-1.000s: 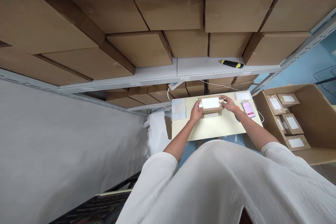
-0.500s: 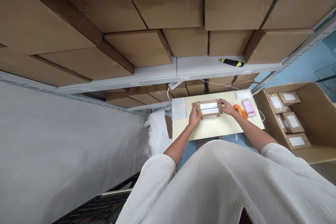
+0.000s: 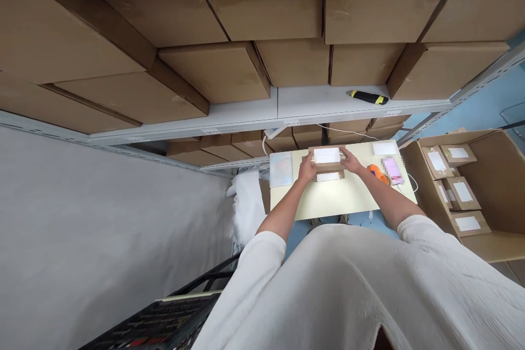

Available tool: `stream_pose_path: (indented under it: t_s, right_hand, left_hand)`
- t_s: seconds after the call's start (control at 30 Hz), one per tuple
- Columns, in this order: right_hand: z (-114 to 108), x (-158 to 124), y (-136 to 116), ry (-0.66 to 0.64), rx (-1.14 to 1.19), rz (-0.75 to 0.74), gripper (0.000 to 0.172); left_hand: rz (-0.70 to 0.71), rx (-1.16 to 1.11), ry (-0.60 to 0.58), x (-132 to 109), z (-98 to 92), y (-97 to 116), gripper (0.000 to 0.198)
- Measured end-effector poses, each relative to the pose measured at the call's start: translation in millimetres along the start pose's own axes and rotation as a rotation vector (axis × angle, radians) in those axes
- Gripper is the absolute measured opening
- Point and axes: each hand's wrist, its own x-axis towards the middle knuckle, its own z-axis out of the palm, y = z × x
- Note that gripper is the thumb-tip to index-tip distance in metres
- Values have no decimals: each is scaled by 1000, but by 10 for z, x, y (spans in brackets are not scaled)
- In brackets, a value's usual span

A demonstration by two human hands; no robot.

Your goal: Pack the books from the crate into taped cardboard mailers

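Note:
A small brown cardboard box (image 3: 327,156) with a white label and clear tape is held over the pale tabletop (image 3: 320,205). My left hand (image 3: 307,168) is closed on its left end. On the right end, the fingers of my right hand (image 3: 349,161) are closed too. Just below it, nearer my body, shows another cardboard piece with a white label (image 3: 329,176). I cannot tell whether that is a second box or part of the held one. An orange tape dispenser (image 3: 376,173) lies right of my right hand.
A pixelated pink item (image 3: 392,170), a white pad (image 3: 384,148) and a clear sleeve (image 3: 281,169) lie on the table. Above it, a shelf (image 3: 303,99) carries large cartons and a black-yellow utility knife (image 3: 368,97). At right stands an open carton (image 3: 492,186) holding several labelled boxes.
The box in my hands has moved slightly away from my body. Its two white label areas, side by side before with a dark line between, now stand apart with brown cardboard between them.

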Motion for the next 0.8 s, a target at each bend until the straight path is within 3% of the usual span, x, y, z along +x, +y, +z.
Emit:
stream_pose_path:
  t_s: [0.23,0.37,0.47,0.6,0.7,0.8]
  right_hand:
    - [-44,-243,202,-25,4,22,74]
    - [-26,-427,240,-21,-19,-3,72]
    - [-3,-455,216,-21,-33,-24,69]
    - [43,-452,189,-14,-1,-72,65]
    - [21,-549,248,17,10,-91,62]
    - [-140,-754,408,92,-35,-44,59]
  left_hand:
    - [-65,55,-41,-313,13,-73,70]
    - [-59,151,-20,-489,39,6,66]
    - [89,262,9,-531,121,134,59]
    - [303,300,-141,-589,297,252,50]
    - [333,332,-177,-645,380,253,51]
    - [321,357,-179,-660,384,235,54]
